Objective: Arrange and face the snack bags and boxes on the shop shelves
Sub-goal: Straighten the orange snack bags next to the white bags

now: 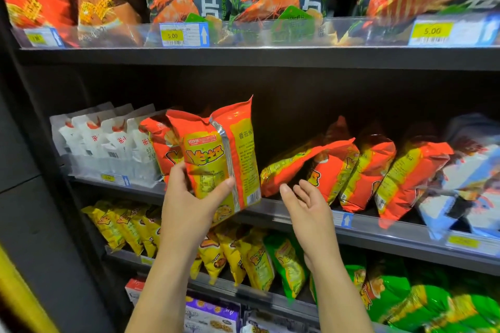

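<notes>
Closest in, the left hand (186, 197) has thumb and fingers clamped round the bottom of a shiny red-and-yellow foil snack bag (224, 154). It's held upright with the seamed back facing out, right at the front of the dark middle shelf (392, 235), and the right hand (305, 205) is loose and holding nothing just beside it. Further back on that shelf, matching red-and-yellow bags (354, 170) are slumped sideways, with white pouches (108, 140) standing at the left.

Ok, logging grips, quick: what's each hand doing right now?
Left hand: holding the red-and-yellow snack bag.
Right hand: open, holding nothing.
</notes>
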`<action>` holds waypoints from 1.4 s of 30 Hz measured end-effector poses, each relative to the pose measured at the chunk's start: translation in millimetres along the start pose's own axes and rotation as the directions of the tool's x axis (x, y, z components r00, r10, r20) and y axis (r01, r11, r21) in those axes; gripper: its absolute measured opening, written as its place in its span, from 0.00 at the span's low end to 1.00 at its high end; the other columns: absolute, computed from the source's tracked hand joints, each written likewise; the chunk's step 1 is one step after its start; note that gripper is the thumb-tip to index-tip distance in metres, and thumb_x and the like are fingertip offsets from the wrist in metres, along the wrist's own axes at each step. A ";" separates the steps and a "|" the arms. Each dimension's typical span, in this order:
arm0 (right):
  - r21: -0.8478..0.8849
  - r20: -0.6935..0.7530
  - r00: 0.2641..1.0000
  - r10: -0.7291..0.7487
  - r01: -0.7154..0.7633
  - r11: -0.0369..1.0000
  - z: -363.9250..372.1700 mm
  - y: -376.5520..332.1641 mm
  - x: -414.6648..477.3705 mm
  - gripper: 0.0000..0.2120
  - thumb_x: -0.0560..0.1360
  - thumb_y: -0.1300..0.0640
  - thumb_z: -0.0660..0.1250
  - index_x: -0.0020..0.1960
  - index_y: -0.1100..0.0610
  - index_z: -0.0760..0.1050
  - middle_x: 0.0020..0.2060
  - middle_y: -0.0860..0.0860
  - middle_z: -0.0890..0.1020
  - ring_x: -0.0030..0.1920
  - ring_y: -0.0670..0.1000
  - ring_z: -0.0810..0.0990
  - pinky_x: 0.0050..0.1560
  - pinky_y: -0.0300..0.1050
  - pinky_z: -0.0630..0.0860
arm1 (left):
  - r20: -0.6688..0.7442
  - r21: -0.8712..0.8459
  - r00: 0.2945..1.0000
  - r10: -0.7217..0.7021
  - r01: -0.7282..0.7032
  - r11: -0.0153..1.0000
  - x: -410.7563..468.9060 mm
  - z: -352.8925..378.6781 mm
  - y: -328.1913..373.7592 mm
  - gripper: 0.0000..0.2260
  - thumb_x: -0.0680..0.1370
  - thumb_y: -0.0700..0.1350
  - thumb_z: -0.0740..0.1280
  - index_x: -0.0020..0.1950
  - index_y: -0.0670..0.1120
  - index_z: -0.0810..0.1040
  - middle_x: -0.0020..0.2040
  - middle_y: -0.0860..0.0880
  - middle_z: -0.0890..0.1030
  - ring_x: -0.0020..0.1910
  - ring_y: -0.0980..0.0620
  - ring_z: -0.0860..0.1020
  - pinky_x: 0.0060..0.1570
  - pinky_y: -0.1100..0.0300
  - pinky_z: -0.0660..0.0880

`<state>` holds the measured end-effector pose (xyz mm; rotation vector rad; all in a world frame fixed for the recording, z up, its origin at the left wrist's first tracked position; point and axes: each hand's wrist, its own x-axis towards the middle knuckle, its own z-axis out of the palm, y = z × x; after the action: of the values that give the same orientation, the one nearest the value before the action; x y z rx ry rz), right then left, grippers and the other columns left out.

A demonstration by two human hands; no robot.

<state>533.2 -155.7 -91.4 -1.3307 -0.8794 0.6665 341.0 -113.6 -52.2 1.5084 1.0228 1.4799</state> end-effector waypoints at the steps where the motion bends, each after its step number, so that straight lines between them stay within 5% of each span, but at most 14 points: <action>1: -0.025 -0.017 1.000 0.013 -0.013 1.000 3.1 -2.5 5.2 0.37 0.78 0.42 0.71 0.82 0.52 0.62 0.77 0.49 0.71 0.69 0.45 0.74 0.62 0.38 0.73 | -0.020 0.023 1.000 0.024 -0.024 0.999 5.0 2.8 -0.3 0.28 0.72 0.52 0.80 0.68 0.56 0.73 0.58 0.59 0.84 0.56 0.63 0.83 0.55 0.56 0.81; 6: -0.206 -0.111 0.994 -0.009 -0.014 0.978 13.7 -13.9 32.1 0.42 0.78 0.37 0.69 0.83 0.54 0.56 0.78 0.52 0.70 0.74 0.54 0.73 0.74 0.56 0.71 | -0.065 0.067 0.992 0.105 -0.101 0.993 25.9 24.3 -1.5 0.30 0.71 0.55 0.81 0.69 0.55 0.71 0.57 0.60 0.83 0.54 0.66 0.82 0.57 0.52 0.82; 13: -0.378 -0.221 0.975 -0.005 -0.081 0.922 18.4 -18.7 60.0 0.42 0.78 0.34 0.66 0.81 0.58 0.58 0.75 0.55 0.73 0.74 0.60 0.71 0.71 0.56 0.70 | -0.138 0.164 0.979 0.150 -0.127 0.978 55.2 61.3 -16.3 0.39 0.65 0.71 0.75 0.72 0.60 0.67 0.62 0.56 0.79 0.66 0.50 0.77 0.61 0.44 0.80; 18: -0.437 -0.310 0.950 -0.038 -0.107 0.893 22.8 -13.9 69.0 0.34 0.79 0.36 0.66 0.75 0.58 0.65 0.65 0.56 0.79 0.68 0.61 0.77 0.65 0.56 0.74 | -0.163 0.203 0.974 0.155 -0.121 0.972 66.7 77.2 -22.8 0.39 0.71 0.60 0.79 0.76 0.52 0.66 0.66 0.53 0.76 0.70 0.51 0.70 0.62 0.55 0.73; 23: -0.478 -0.350 0.930 -0.115 -0.072 0.875 25.3 -7.7 76.4 0.14 0.82 0.44 0.67 0.53 0.54 0.70 0.41 0.48 0.79 0.48 0.56 0.80 0.45 0.49 0.72 | -0.191 0.277 0.970 0.153 -0.096 0.956 72.0 87.1 -31.9 0.40 0.72 0.59 0.79 0.77 0.50 0.65 0.68 0.50 0.75 0.70 0.49 0.68 0.67 0.46 0.75; 26: -0.493 -0.378 0.912 -0.161 -0.051 0.868 25.7 -5.9 78.8 0.12 0.82 0.48 0.68 0.47 0.53 0.71 0.37 0.47 0.78 0.37 0.47 0.75 0.33 0.44 0.67 | -0.212 0.326 0.961 0.178 -0.103 0.940 72.4 91.3 -40.0 0.41 0.71 0.59 0.80 0.77 0.48 0.65 0.69 0.48 0.74 0.71 0.48 0.68 0.67 0.44 0.75; 34: -0.550 -0.359 0.875 -0.325 0.083 0.831 14.7 -21.5 65.1 0.09 0.82 0.51 0.68 0.48 0.55 0.73 0.33 0.45 0.77 0.32 0.40 0.73 0.29 0.32 0.60 | -0.245 0.406 0.950 0.194 -0.082 0.910 69.6 106.8 -54.4 0.39 0.70 0.56 0.81 0.74 0.43 0.68 0.67 0.43 0.71 0.69 0.44 0.67 0.67 0.49 0.70; 42: -0.527 -0.311 0.824 -0.473 0.265 0.807 2.0 -39.4 44.0 0.07 0.82 0.52 0.70 0.47 0.54 0.75 0.34 0.46 0.80 0.36 0.40 0.78 0.36 0.26 0.70 | -0.268 0.453 0.939 0.215 -0.074 0.888 82.3 121.5 -62.4 0.40 0.70 0.60 0.80 0.74 0.43 0.69 0.63 0.43 0.70 0.65 0.44 0.67 0.64 0.44 0.74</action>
<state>551.8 -123.6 -45.5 -1.5805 -0.9304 -0.1819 460.9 -12.7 -81.8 1.7241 1.5436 1.7127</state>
